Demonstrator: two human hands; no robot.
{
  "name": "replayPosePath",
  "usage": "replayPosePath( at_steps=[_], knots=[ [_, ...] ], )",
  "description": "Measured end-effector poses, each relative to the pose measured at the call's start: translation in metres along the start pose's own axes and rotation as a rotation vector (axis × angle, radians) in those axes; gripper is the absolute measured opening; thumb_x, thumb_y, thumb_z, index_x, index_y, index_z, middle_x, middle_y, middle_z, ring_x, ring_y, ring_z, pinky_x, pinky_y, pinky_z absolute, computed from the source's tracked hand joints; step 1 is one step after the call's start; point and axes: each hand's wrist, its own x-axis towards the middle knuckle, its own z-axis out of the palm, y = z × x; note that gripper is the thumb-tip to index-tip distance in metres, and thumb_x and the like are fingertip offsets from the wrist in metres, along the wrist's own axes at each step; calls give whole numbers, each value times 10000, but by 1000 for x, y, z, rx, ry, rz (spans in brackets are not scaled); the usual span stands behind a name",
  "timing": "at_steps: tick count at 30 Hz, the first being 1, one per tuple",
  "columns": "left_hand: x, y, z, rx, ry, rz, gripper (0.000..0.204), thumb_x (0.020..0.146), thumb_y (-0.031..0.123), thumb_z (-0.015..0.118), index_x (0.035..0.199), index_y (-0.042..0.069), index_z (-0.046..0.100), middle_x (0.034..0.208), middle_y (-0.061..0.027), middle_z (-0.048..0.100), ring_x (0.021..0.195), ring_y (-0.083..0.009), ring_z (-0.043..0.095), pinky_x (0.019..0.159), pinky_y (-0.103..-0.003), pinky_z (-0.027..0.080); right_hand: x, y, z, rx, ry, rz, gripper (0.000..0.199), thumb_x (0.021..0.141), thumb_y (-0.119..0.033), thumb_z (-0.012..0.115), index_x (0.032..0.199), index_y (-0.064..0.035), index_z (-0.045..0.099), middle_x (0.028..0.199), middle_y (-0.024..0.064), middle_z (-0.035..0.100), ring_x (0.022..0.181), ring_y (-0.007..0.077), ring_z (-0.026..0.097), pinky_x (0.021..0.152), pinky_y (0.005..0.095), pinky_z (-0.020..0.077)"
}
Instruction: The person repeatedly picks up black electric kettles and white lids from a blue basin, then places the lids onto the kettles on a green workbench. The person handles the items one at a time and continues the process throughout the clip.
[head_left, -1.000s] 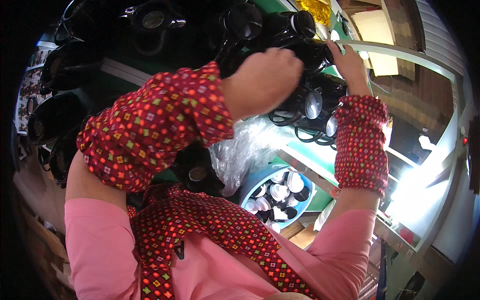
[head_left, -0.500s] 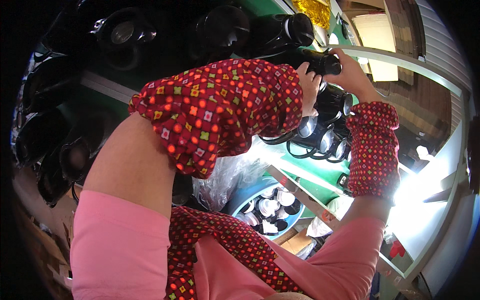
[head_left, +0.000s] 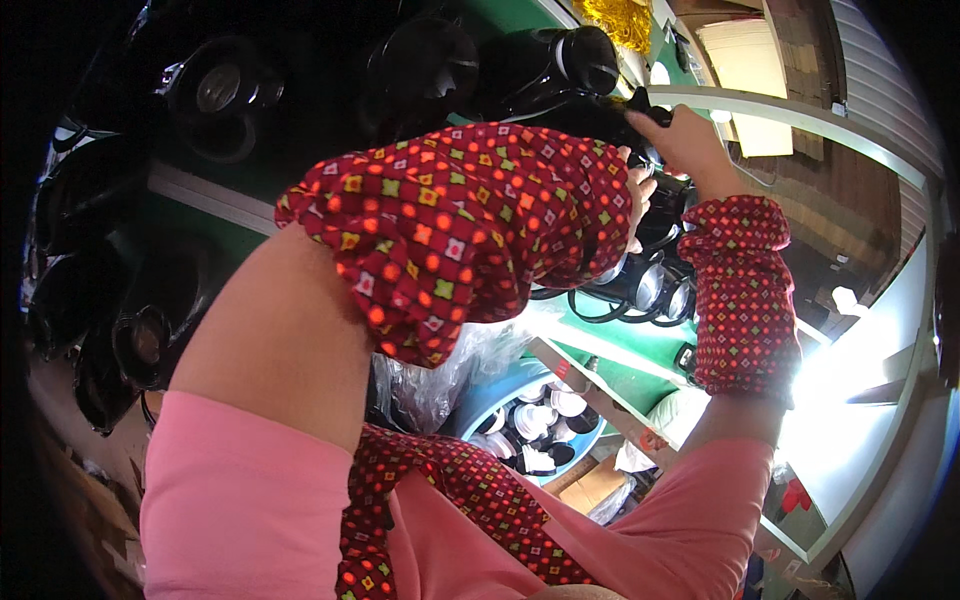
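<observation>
Touching a black jug [head_left: 638,102] at the thumb of the right hand [head_left: 684,140]; cannot tell how tightly closed. Just below, with bent fingers, the left hand [head_left: 640,196], half hidden; cannot tell whether holding. Below both hands' fingers, more jugs [head_left: 648,288], then a blue tub [head_left: 488,388].

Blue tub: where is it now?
Head view, below and slightly right of centre: the blue tub, right of the clear plastic, beyond the patterned apron.
</observation>
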Motion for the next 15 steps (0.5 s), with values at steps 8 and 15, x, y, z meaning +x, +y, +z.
replayPosePath(
  at_steps=[8,15],
  knots=[
    [-7,-13,40,-370,520,-190,847,899,610,618,1475,-7,545,1624,-128,428,1544,-256,294,1283,-469,182,-16,-1,15,28,243,-253,669,836,-459,787,1282,18,643,1159,276,722,1100,426,700,975,472,546],
    [-7,-11,-22,-286,-135,-263,785,854,595,679,1381,16,631,1531,-187,533,1465,-285,418,1230,-450,266,-23,21,12,16,284,-756,713,752,-56,813,1414,-72,550,1426,168,577,1297,403,572,1088,446,492]
  ],
)
